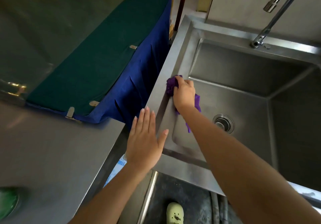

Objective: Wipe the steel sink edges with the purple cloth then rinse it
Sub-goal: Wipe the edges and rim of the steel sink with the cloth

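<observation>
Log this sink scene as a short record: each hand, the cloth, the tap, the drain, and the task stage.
right hand: grips the purple cloth, pressing it on the left rim of the sink
left hand: fingers straight, flat by the sink's outer left edge; contact unclear
purple cloth: bunched under the palm, a tail hanging into the basin
tap: spout over the basin, no water visible
drain strainer: in the basin floor, uncovered
stage: wiping the rim, rinse not yet done

Dim, soft daylight seems to fall from the upper right, leaving pale sheen on the steel sink (173, 58), while wide-angle edges bend and blur.
</observation>
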